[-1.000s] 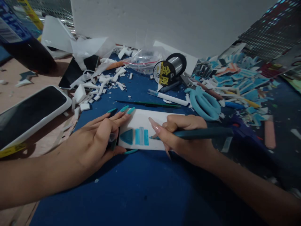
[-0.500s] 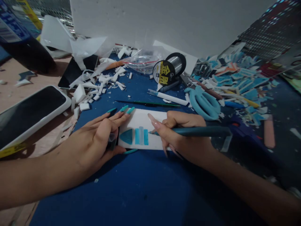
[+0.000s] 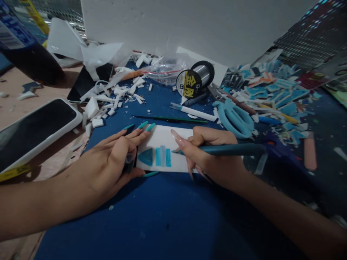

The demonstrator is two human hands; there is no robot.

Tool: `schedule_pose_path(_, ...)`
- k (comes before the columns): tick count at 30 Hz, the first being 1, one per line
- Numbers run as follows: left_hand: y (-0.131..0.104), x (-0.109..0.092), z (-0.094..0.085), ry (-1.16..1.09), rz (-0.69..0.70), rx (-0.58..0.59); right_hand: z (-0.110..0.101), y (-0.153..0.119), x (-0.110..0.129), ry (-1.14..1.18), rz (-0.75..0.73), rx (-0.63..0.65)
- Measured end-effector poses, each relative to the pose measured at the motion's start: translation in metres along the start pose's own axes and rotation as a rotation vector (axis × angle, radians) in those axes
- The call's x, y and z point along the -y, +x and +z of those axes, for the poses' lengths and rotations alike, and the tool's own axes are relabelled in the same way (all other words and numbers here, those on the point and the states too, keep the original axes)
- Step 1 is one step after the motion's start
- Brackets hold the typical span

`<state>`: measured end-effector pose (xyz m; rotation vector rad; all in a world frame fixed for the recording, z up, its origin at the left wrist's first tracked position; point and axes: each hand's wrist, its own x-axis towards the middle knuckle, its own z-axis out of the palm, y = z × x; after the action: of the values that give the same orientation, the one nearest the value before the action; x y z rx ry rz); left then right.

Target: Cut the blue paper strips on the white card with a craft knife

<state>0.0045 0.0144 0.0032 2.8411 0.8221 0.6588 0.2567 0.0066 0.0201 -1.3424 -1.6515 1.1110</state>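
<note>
Two hands work: left hand (image 3: 108,164) steadies white strip (image 3: 162,139), right hand (image 3: 214,157) grips teal tool (image 3: 233,150).

Under my left grip (image 3: 108,164) lies a white foam strip (image 3: 165,139), matt and smooth-faced, with glossy teal pieces (image 3: 155,157) stuck on it; my right grip (image 3: 210,153) closes on a dark teal knife handle (image 3: 233,149), smooth plastic by its look. The blue mat (image 3: 151,213) on the tabletop reads matt and even, littered with crumbly white foam scraps (image 3: 108,103). The scissors (image 3: 234,117) have smooth light-blue plastic handles; the phone (image 3: 35,128) shows a glossy black screen in a white case.
</note>
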Motion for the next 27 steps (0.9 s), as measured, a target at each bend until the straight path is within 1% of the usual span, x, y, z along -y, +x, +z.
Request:
schedule_pose_path(6, 0.0019, -0.0008, -0.0023, -0.001, 0.0, 0.0, -0.0011, -0.0013, 0.0042, -0.081, -0.071, 0.008)
schedule_pose_path(10, 0.0001, 0.0, -0.0017, -0.005, -0.002, -0.007, -0.0018, -0.0019, 0.0052, -0.079, -0.046, 0.021)
schedule_pose_path(17, -0.0017, 0.0005, 0.0012, -0.02, -0.027, -0.012, -0.0002, -0.0017, 0.003, -0.05, -0.008, 0.005)
schedule_pose_path(21, -0.0006, -0.0005, 0.0003, -0.025, -0.026, 0.013, 0.0002, -0.0016, 0.0025, -0.027, -0.033, -0.002)
schedule_pose_path(27, -0.0024, -0.0009, 0.0007, -0.03, -0.03, 0.006, 0.0003, -0.0014, 0.0021, -0.047, -0.056, 0.0)
